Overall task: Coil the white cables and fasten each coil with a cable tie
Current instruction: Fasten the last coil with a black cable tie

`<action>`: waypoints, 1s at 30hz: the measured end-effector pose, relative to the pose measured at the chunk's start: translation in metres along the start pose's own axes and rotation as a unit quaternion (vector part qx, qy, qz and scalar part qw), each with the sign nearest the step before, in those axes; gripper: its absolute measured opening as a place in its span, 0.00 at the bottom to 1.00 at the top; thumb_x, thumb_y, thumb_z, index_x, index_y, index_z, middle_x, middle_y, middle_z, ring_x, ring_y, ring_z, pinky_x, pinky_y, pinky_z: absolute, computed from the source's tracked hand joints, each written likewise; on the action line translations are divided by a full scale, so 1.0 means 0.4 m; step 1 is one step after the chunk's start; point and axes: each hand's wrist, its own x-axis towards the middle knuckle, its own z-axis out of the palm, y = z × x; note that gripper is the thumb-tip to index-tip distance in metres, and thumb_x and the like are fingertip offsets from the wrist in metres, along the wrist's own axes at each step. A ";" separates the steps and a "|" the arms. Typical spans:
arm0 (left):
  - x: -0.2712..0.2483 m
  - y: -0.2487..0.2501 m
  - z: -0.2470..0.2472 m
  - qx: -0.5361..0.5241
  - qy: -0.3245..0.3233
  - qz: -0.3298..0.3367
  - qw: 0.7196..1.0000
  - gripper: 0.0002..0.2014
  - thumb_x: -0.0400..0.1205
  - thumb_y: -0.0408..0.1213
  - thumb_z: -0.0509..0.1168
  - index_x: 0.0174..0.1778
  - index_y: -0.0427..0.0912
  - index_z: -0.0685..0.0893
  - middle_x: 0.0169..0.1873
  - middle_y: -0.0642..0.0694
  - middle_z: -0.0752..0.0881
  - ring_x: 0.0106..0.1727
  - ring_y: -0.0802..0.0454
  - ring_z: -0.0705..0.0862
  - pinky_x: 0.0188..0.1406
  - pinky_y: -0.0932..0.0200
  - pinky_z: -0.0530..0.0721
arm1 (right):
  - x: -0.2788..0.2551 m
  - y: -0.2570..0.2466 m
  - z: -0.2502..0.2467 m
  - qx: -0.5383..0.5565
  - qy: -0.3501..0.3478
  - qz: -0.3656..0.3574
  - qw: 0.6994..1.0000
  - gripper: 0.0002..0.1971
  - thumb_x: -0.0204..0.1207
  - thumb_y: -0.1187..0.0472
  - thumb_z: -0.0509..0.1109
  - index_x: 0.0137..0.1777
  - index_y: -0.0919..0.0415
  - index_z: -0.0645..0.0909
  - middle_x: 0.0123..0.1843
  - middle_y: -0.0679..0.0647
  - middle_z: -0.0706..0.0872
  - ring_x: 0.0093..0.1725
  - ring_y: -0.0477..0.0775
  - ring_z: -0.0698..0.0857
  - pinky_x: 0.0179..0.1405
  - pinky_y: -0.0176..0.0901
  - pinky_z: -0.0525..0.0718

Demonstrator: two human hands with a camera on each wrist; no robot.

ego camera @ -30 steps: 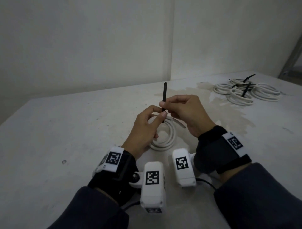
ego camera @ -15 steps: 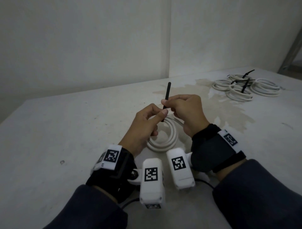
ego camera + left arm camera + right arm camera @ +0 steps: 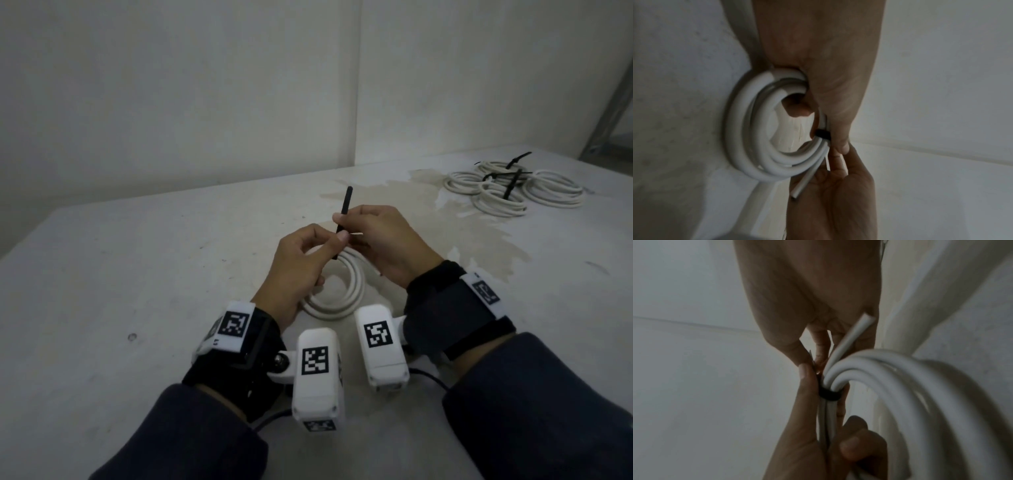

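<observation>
Above the table [image 3: 137,274], my left hand [image 3: 298,270] grips the cable coil [image 3: 342,301] while my right hand [image 3: 383,240] pinches the black cable tie [image 3: 345,209] looped round it (tail pointing up).

- A white table [image 3: 120,274] carries everything; its top is scuffed, with small dark specks scattered over it.
- A brownish stain [image 3: 479,233] spreads over the far right part of the top.
- A small round mark [image 3: 132,337] sits on the near left part.
- A heap of tied cable coils [image 3: 507,188] lies at the far right corner, overlapping one another, with black ties [image 3: 510,185] sticking up from them.
- A white cable coil [image 3: 346,291] sits near the middle of the top; whether its lower edge rests on the surface cannot be told.
</observation>
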 end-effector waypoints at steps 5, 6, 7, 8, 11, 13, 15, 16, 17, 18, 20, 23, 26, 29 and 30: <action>0.004 -0.004 -0.003 -0.002 0.028 -0.007 1.000 0.12 0.80 0.41 0.70 0.48 0.34 0.85 0.32 0.48 0.82 0.23 0.61 0.72 0.21 0.65 0.71 | 0.005 0.006 0.012 -0.013 -0.014 0.000 1.000 0.13 0.80 0.68 0.68 0.33 0.61 0.75 0.33 0.56 0.82 0.33 0.50 0.82 0.27 0.33 0.81; 0.005 -0.004 -0.003 -0.003 0.027 -0.008 1.000 0.11 0.80 0.41 0.70 0.46 0.34 0.85 0.32 0.49 0.82 0.23 0.61 0.72 0.21 0.65 0.71 | 0.006 0.008 0.013 -0.012 -0.007 -0.015 1.000 0.14 0.79 0.69 0.68 0.32 0.61 0.74 0.33 0.56 0.81 0.34 0.50 0.82 0.29 0.35 0.81; 0.005 -0.003 -0.003 -0.004 0.025 -0.009 1.000 0.10 0.80 0.40 0.70 0.44 0.35 0.84 0.31 0.50 0.82 0.23 0.60 0.71 0.21 0.66 0.71 | 0.008 0.011 0.013 -0.021 0.007 -0.031 0.999 0.14 0.79 0.69 0.68 0.31 0.61 0.74 0.33 0.57 0.81 0.34 0.51 0.82 0.31 0.37 0.81; 0.006 -0.002 -0.002 -0.006 0.022 -0.011 1.000 0.09 0.80 0.40 0.71 0.41 0.36 0.84 0.31 0.51 0.82 0.24 0.59 0.70 0.21 0.66 0.70 | 0.010 0.014 0.013 -0.036 0.025 -0.047 0.998 0.14 0.78 0.69 0.69 0.31 0.62 0.75 0.32 0.57 0.82 0.35 0.52 0.82 0.34 0.39 0.81; 0.008 0.001 0.001 -0.009 0.019 -0.012 1.000 0.10 0.80 0.38 0.71 0.34 0.41 0.81 0.29 0.52 0.81 0.22 0.60 0.69 0.20 0.67 0.70 | 0.021 0.026 0.017 -0.053 0.072 -0.070 0.994 0.13 0.75 0.71 0.71 0.29 0.64 0.78 0.31 0.60 0.83 0.38 0.57 0.83 0.42 0.50 0.84; 0.008 0.002 0.002 -0.015 0.017 -0.013 1.000 0.12 0.80 0.37 0.70 0.31 0.43 0.79 0.29 0.51 0.80 0.20 0.59 0.67 0.19 0.67 0.69 | 0.029 0.035 0.020 -0.049 0.091 -0.073 0.992 0.13 0.73 0.72 0.72 0.28 0.65 0.79 0.29 0.60 0.83 0.37 0.58 0.84 0.44 0.54 0.86; 0.008 0.001 0.001 -0.020 0.017 -0.015 1.000 0.12 0.80 0.37 0.70 0.31 0.42 0.79 0.29 0.49 0.80 0.21 0.58 0.67 0.19 0.67 0.68 | 0.032 0.038 0.019 -0.052 0.098 -0.084 0.990 0.13 0.72 0.73 0.73 0.27 0.65 0.79 0.28 0.59 0.83 0.36 0.56 0.84 0.43 0.52 0.86; 0.007 0.000 0.001 -0.020 0.019 -0.016 0.999 0.11 0.80 0.37 0.70 0.33 0.41 0.79 0.30 0.49 0.80 0.21 0.57 0.67 0.19 0.66 0.68 | 0.031 0.039 0.017 -0.051 0.088 -0.092 0.991 0.13 0.73 0.73 0.72 0.27 0.65 0.79 0.28 0.58 0.83 0.36 0.54 0.84 0.41 0.48 0.86; 0.004 0.000 -0.001 -0.022 0.022 -0.018 0.999 0.10 0.80 0.37 0.70 0.34 0.39 0.80 0.30 0.49 0.80 0.22 0.56 0.67 0.19 0.66 0.67 | 0.029 0.039 0.017 -0.047 0.065 -0.094 0.992 0.13 0.74 0.72 0.72 0.28 0.64 0.78 0.29 0.58 0.82 0.35 0.52 0.84 0.38 0.42 0.85; 0.001 -0.002 -0.004 -0.026 0.026 -0.018 0.999 0.10 0.81 0.37 0.69 0.36 0.38 0.80 0.29 0.49 0.80 0.23 0.55 0.66 0.19 0.66 0.67 | 0.026 0.038 0.017 -0.039 0.031 -0.087 0.995 0.12 0.76 0.71 0.70 0.31 0.64 0.78 0.31 0.58 0.82 0.35 0.51 0.83 0.36 0.37 0.83; -0.004 -0.002 -0.006 -0.036 0.032 -0.015 0.999 0.09 0.81 0.36 0.69 0.37 0.36 0.79 0.27 0.48 0.79 0.21 0.55 0.67 0.18 0.67 0.66 | 0.018 0.036 0.023 -0.028 -0.031 -0.051 0.998 0.09 0.82 0.66 0.65 0.39 0.64 0.76 0.35 0.57 0.81 0.34 0.49 0.81 0.32 0.32 0.82; -0.009 0.005 -0.004 -0.059 0.057 -0.008 0.997 0.10 0.83 0.33 0.66 0.37 0.34 0.78 0.29 0.41 0.81 0.20 0.55 0.77 0.16 0.68 0.73 | 0.002 0.033 0.043 -0.039 -0.066 -0.020 0.997 0.08 0.87 0.58 0.57 0.54 0.63 0.73 0.42 0.55 0.80 0.39 0.49 0.81 0.31 0.32 0.82; -0.007 0.001 -0.003 -0.065 0.082 -0.015 0.994 0.09 0.84 0.31 0.63 0.39 0.32 0.80 0.32 0.36 0.85 0.29 0.47 0.85 0.21 0.61 0.82 | -0.007 0.035 0.066 -0.061 -0.110 0.014 0.992 0.14 0.87 0.52 0.56 0.63 0.62 0.68 0.47 0.55 0.81 0.42 0.52 0.83 0.36 0.40 0.86; -0.004 -0.003 -0.007 -0.046 0.103 -0.034 0.993 0.09 0.84 0.32 0.63 0.38 0.34 0.82 0.28 0.36 0.82 0.24 0.47 0.79 0.19 0.62 0.78 | -0.007 0.037 0.073 -0.060 -0.139 0.035 0.988 0.14 0.87 0.50 0.56 0.55 0.62 0.70 0.43 0.57 0.78 0.31 0.50 0.79 0.28 0.40 0.82; -0.005 -0.002 -0.009 -0.034 0.112 -0.042 0.992 0.10 0.84 0.33 0.63 0.39 0.35 0.83 0.27 0.37 0.81 0.22 0.49 0.76 0.19 0.63 0.74 | -0.006 0.036 0.066 -0.066 -0.152 0.033 0.986 0.14 0.87 0.49 0.56 0.52 0.61 0.71 0.40 0.56 0.76 0.28 0.48 0.76 0.24 0.38 0.78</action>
